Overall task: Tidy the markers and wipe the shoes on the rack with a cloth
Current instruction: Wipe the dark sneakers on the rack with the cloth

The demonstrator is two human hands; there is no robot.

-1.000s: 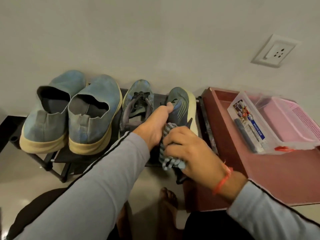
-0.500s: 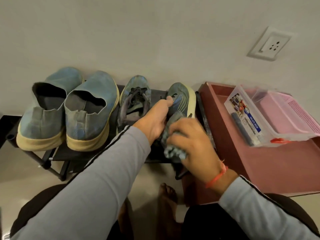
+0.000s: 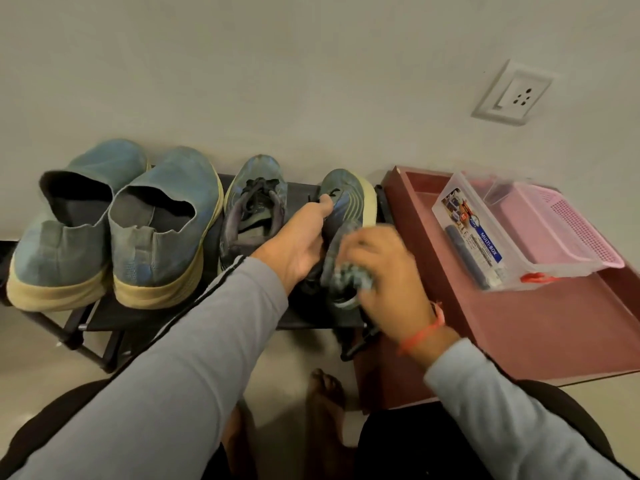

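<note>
On the black shoe rack stand two blue slip-on shoes at the left and a dark laced sneaker in the middle. My left hand grips the right-hand sneaker, which is tilted on its side with its pale sole facing right. My right hand holds a bunched grey striped cloth against that sneaker's heel side; hand and cloth are blurred. A dark marker lies in the clear plastic multi-box at the right.
A reddish-brown tray table sits right of the rack and carries the clear box and a pink mesh basket. A wall socket is above it. My bare feet are on the tiled floor below.
My right hand with the cloth has slid along the right sneaker's side, up and back down toward the heel. My left hand keeps the same grip. The view has shifted slightly.
</note>
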